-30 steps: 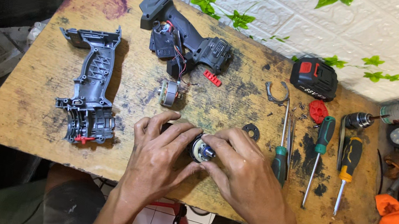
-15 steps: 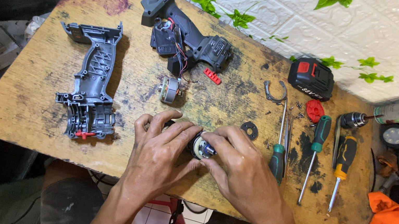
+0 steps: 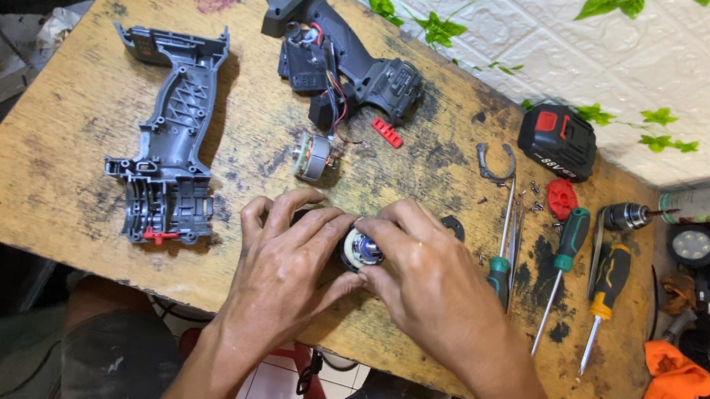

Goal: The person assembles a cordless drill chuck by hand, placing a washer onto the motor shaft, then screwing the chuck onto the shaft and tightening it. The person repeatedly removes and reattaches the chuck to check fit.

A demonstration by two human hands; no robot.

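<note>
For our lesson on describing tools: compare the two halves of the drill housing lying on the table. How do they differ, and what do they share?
The grey housing half is a bare shell with open ribbing; the black housing half still carries wiring and parts. The grey housing half lies left of the hands, upright in the view; the black housing half lies farther back, slanted. Both share a pistol-grip outline and rest untouched on the wooden table.

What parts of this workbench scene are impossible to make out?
Head view only:
- Round metal part: mostly covered by the left hand and right hand.
- Orange cloth and the clutter around it: jumbled, and cut off by the right edge.
- Small dark bits near the green-handled screwdriver: too small to identify.
</note>
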